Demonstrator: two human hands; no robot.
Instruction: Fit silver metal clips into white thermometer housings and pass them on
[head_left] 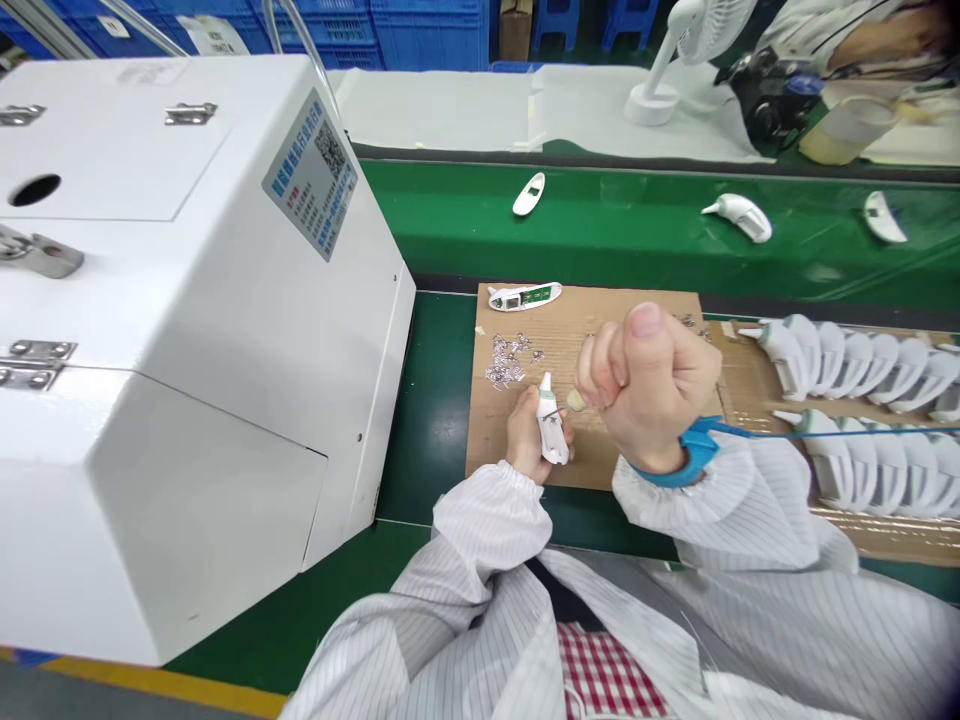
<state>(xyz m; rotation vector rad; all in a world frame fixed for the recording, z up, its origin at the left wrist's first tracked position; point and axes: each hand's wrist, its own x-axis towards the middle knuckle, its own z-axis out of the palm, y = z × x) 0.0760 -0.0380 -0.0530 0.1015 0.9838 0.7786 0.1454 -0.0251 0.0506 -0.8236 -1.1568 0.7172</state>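
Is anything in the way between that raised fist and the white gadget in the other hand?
Only a small pale piece, right at the fingers of the right hand, sits between it and the white thermometer-like casing in the left hand. I can't tell whether it's held.

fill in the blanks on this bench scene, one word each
The right hand is closed in a ____. The strap on that wrist is ____. The left hand holds a white casing over a sheet of ____. The white machine stands on the person's ____ side.

Missing words: fist, blue, cardboard, left.
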